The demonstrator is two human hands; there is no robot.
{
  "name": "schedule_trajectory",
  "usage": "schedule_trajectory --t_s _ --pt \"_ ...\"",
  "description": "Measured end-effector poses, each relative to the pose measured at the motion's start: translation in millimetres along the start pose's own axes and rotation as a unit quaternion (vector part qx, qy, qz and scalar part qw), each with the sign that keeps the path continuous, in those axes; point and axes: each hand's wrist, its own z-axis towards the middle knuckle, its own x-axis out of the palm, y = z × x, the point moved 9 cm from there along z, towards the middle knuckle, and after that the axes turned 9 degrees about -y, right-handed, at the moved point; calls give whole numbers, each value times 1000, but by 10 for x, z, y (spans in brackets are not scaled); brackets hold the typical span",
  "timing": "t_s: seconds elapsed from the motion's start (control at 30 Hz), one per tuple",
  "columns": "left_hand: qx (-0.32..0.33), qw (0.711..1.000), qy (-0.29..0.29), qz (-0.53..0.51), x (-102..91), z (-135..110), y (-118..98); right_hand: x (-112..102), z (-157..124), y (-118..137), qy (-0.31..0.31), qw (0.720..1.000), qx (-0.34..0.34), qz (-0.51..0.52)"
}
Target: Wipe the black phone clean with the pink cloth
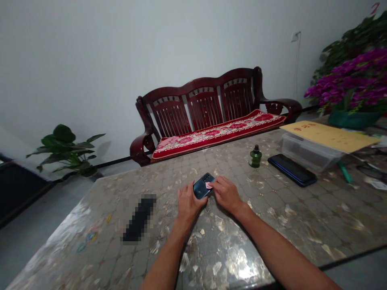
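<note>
A dark blue smartphone [200, 189] lies back side up on the patterned tabletop [223, 237], its camera block towards the far end. My left hand [189, 201] grips the phone by its left and near edges, fingers on one side and thumb on the other. Pinched in the fingertips of my right hand [226, 193] is a small pink cloth [208, 185], pressed on the phone's back just below the cameras. How the cloth sits inside the fingers is hidden.
A green glass bottle [255, 157] and a second phone [292, 170] stand to the right, before a clear plastic box [311, 151] under a yellow envelope [329, 135]. On the left lies a blurred-out dark object [139, 219]. A wooden bench [208, 104] is behind the table.
</note>
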Motion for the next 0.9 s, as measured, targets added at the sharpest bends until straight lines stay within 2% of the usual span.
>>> schedule_trajectory --t_s 0.13,0.2,0.27,0.33,0.4,0.5,0.57,0.63,0.7,0.77,0.9 --pt "-94 985 0 -142 29 15 171 -249 66 -199 -106 990 85 48" --pt "-151 957 25 -248 109 1 231 -367 78 -235 -158 976 114 101" --pt "-203 907 56 -365 211 -37 243 -457 78 -221 -195 961 133 144" --pt "-253 840 80 -473 308 -98 228 -510 70 -178 -214 952 143 167" --pt "-300 757 119 -568 416 -187 171 -530 53 -128 -222 947 146 179" --pt "-350 594 192 -698 529 -325 -17 -501 23 -53 -214 948 133 192" --pt "-370 495 205 -759 522 -359 -117 -466 0 -10 -205 950 122 202" --pt "-386 435 189 -791 491 -351 -150 -439 -20 41 -198 952 105 211" --pt "-407 409 164 -800 471 -333 -129 -422 -34 116 -190 955 80 215" --pt "-425 402 141 -798 467 -318 -85 -398 -45 209 -176 959 50 217" --pt "-409 424 115 -800 438 -253 -23 -337 -75 349 -152 963 17 222"
